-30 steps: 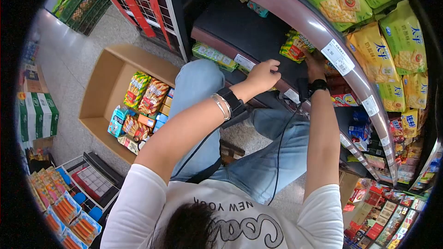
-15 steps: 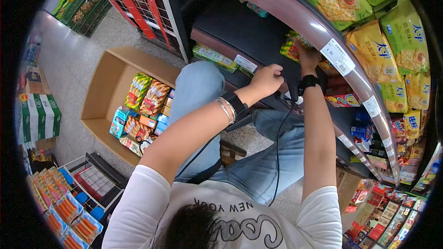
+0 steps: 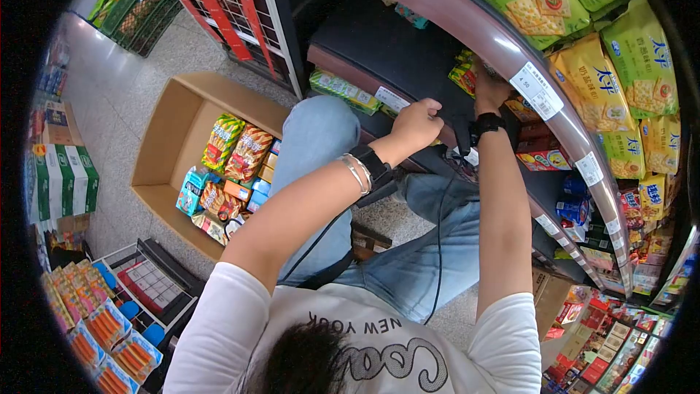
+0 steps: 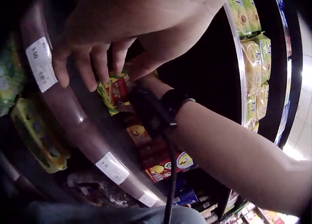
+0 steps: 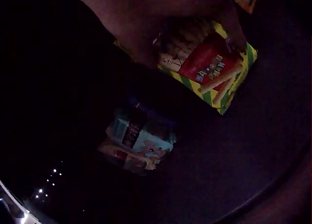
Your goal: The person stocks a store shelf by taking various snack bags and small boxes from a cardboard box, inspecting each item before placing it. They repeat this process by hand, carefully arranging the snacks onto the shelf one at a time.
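Note:
Inside the dark lower shelf (image 3: 372,36), my right hand (image 3: 492,93) grips a yellow-and-green striped bag of stick snacks (image 3: 462,73). In the right wrist view the thumb and fingers lie on either side of this bag (image 5: 214,70), and its red panel faces the camera. My left hand (image 3: 417,128) hovers by the shelf's front edge with loosely bent fingers and holds nothing. Seen from the left wrist, that hand's fingers (image 4: 100,63) hang in front of the striped bag (image 4: 114,94).
A light-blue packet (image 5: 141,136) lies deeper in the shelf. Red boxes (image 3: 543,160) stand beside the right wrist. An open carton (image 3: 157,138) on the floor at left holds several snack packs. Above, a shelf rim (image 3: 474,18) curves past cracker bags (image 3: 594,80).
My right hand has shifted over the top of the striped bag and covers more of it. The left hand has moved slightly, its fingers a little more bent.

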Available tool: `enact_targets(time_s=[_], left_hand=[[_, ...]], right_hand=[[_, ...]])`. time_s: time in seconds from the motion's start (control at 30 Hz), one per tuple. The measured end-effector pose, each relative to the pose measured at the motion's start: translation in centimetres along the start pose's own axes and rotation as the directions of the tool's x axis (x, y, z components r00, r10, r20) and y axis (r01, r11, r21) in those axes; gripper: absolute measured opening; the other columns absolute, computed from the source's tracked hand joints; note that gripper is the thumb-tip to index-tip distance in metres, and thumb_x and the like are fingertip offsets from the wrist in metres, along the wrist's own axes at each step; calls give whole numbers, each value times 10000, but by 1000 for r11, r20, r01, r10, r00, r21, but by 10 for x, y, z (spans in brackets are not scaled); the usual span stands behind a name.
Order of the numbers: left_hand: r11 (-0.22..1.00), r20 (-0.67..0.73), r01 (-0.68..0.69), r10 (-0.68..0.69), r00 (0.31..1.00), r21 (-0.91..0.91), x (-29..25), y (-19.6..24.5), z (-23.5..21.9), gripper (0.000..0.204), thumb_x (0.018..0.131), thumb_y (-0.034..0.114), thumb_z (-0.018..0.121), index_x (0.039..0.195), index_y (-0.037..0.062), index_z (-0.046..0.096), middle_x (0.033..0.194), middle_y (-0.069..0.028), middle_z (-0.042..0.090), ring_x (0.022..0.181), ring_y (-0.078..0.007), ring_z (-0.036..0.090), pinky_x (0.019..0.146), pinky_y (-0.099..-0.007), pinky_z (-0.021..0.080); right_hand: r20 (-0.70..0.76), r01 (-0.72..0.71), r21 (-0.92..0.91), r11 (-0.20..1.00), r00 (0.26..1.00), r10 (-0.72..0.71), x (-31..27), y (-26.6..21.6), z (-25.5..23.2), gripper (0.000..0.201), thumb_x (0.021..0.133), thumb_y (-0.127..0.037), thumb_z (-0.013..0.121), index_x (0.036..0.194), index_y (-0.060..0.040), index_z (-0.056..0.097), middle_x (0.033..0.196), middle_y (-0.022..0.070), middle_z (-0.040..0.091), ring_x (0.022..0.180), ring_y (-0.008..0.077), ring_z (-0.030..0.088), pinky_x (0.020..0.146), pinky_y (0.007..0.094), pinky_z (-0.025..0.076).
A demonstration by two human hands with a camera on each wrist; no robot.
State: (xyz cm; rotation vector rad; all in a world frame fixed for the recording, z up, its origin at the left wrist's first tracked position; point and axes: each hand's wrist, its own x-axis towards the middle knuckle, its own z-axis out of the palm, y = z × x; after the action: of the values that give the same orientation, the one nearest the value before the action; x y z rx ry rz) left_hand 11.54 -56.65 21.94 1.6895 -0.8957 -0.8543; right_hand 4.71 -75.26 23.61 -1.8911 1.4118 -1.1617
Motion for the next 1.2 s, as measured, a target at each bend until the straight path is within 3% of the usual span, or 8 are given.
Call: enact_targets(time_s=[0.23,0.37,0.5,0.67,0.87,0.93,1.1,1.2], left_hand=[[998,-41,-58,57,998,-13,-8,10,2,372,757,152,608,1101,14,574,1043,-165,635,971,-283,614,855,-350,473],[984,-28,-51,46,999,-173,-25,21,-10,399,766,129,613,1136,4,532,1064,-166,619,944,-250,615,827,-329,478],[931,-38,-22,8,999,-364,-64,23,-41,403,798,97,594,1178,12,489,1104,-143,592,944,-209,596,799,-302,475],[851,-26,41,-64,998,-524,-123,17,-125,422,836,103,563,1239,61,442,1190,-101,543,980,-176,568,805,-287,455],[839,-254,138,-311,916,-526,-178,-29,-239,434,851,189,543,1253,57,448,1232,-95,519,1057,-185,531,868,-333,441],[826,-344,161,-391,854,-540,-187,-59,-267,404,858,213,540,1223,49,484,1142,-80,565,967,-164,555,761,-314,462],[841,-498,264,-501,707,-471,-197,-163,-310,397,836,166,558,1188,-12,512,1086,-113,592,948,-179,572,796,-314,465],[842,-534,376,-537,654,-386,-203,-226,-316,389,815,133,579,1152,-57,536,1104,-158,598,997,-217,577,850,-304,455]], right_hand=[[132,0,54,999,991,-7,-5,1,-11,972,585,-429,827,1282,53,348,1327,206,396,1192,293,427,1000,343,333],[-20,153,-40,987,988,-154,-25,31,-3,835,633,-322,820,1246,55,398,1265,185,456,1152,258,462,957,335,370],[265,38,120,992,962,-69,-87,-21,-26,698,670,-267,785,1192,64,461,1209,223,516,1086,273,524,926,361,406],[691,-197,417,887,703,-169,-174,-140,-50,193,822,-88,646,981,9,598,891,62,661,803,110,608,740,232,470],[904,-478,400,782,346,-251,-263,-217,-2,132,823,-89,648,928,-14,614,863,44,649,787,92,606,709,238,484],[928,-527,361,769,281,-244,-293,-223,37,142,810,-113,653,899,-10,615,846,64,657,762,98,615,672,240,489],[934,-563,266,783,352,-64,-382,-206,161,170,759,-158,629,833,-5,633,724,76,652,652,165,621,622,291,491],[974,-624,53,780,205,98,-415,-179,209,87,819,-133,595,859,-56,587,721,23,583,584,93,548,492,227,441]])
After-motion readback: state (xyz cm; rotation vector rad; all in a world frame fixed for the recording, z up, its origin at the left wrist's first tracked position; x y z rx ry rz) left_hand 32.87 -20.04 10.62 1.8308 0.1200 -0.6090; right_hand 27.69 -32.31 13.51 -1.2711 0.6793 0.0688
